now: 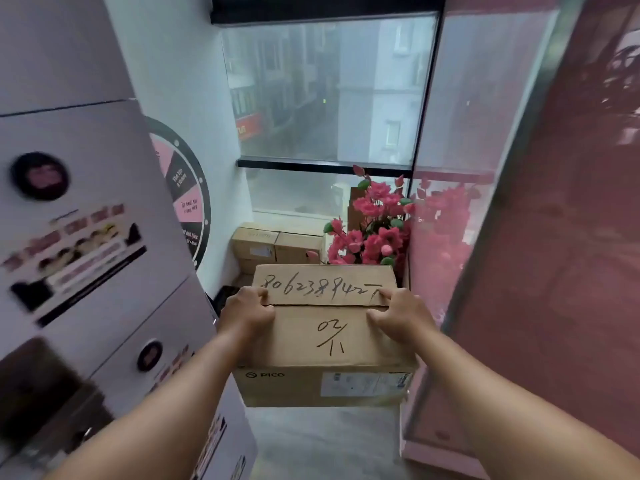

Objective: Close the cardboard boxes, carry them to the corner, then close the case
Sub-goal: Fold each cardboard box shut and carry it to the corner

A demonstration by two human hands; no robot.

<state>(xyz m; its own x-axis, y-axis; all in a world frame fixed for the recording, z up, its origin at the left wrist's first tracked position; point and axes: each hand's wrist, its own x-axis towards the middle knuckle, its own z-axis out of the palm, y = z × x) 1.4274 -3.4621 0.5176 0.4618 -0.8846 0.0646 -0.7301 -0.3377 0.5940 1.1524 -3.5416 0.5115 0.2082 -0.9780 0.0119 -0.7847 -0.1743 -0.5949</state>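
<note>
Corner window [329, 91] admitting grey daylight; white wall [180, 81] at left, pink glass panel [460, 220] at right, grey floor [322, 441].

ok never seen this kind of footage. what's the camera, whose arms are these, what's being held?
There is no robot here. One wide-angle camera sits on a person's head, looking forward and down, so the bare arms are the wearer's own. The left hand and right hand grip the top flaps of a closed cardboard box with handwritten numbers on its lid. It seems to be carried along a narrow passage. Ahead, in the corner under the window, sit more stacked boxes beside pink artificial flowers.
</note>
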